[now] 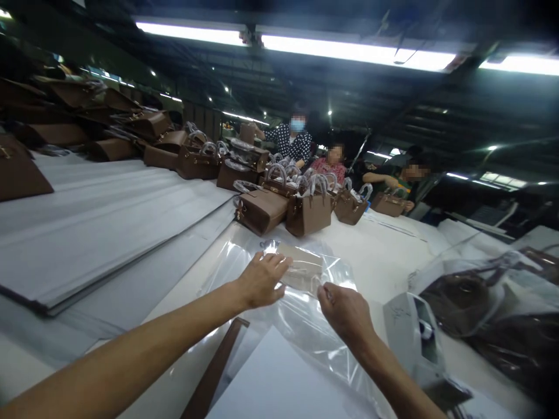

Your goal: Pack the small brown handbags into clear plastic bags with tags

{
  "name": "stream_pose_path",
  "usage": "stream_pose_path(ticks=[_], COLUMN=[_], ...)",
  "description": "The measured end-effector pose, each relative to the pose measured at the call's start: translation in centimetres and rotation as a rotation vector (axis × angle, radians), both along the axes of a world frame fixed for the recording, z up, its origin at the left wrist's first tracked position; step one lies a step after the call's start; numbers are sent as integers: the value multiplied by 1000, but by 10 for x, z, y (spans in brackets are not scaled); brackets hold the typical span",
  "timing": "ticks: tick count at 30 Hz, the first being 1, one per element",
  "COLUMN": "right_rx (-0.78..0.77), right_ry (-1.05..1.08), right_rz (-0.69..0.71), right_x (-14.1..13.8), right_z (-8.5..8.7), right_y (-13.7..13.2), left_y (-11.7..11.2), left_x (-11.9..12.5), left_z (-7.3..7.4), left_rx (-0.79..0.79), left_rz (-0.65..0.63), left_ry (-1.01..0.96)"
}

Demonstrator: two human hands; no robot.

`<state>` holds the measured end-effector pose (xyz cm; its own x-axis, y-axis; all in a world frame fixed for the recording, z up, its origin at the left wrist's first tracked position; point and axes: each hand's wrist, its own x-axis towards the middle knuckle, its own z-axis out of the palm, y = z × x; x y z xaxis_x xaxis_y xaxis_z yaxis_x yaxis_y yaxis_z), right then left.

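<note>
A clear plastic bag lies on the white table in front of me. Under or inside its far part shows a flat beige-brown piece; which of the two I cannot tell. My left hand rests on the plastic with its fingers stretched out. At the bag's right side, my right hand is closed, its fingers pinching the plastic. Nearer to me are a white sheet and a brown strip, both reaching out of view at the bottom.
Brown handbags with wrapped handles crowd the table's far side. A stack of white sheets lies left. On the right stand a grey-white dispenser and plastic-wrapped brown bags. Several people work beyond, one in a dotted top.
</note>
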<state>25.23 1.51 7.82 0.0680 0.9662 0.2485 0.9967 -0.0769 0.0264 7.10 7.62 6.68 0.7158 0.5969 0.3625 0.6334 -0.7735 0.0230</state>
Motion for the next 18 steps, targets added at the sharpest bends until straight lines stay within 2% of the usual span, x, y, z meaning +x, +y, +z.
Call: stream_pose_path(ticks=[2,4,7,12,15,18], right_rx=[5,11,8,56,97,166], right_ry=[7,4,-19,-147,-226,-206], right_rz=[-3,21,75,159,131,87], right_x=[-5,-11,-15,1,19,42], right_z=[4,8,12,-2,-15,-30], right_y=[1,1,-7,-34,-48,-64], left_y=[-5,-7,-4,-6,-16,-23], left_x=[4,11,12,-22,-48,-72], left_z=[4,8,12,12,12,10], left_rx=[25,44,50,23,-8,-151], left_rz=[-77,-91,40,279,374,506], left_ry=[-6,34,91,66,49,-15])
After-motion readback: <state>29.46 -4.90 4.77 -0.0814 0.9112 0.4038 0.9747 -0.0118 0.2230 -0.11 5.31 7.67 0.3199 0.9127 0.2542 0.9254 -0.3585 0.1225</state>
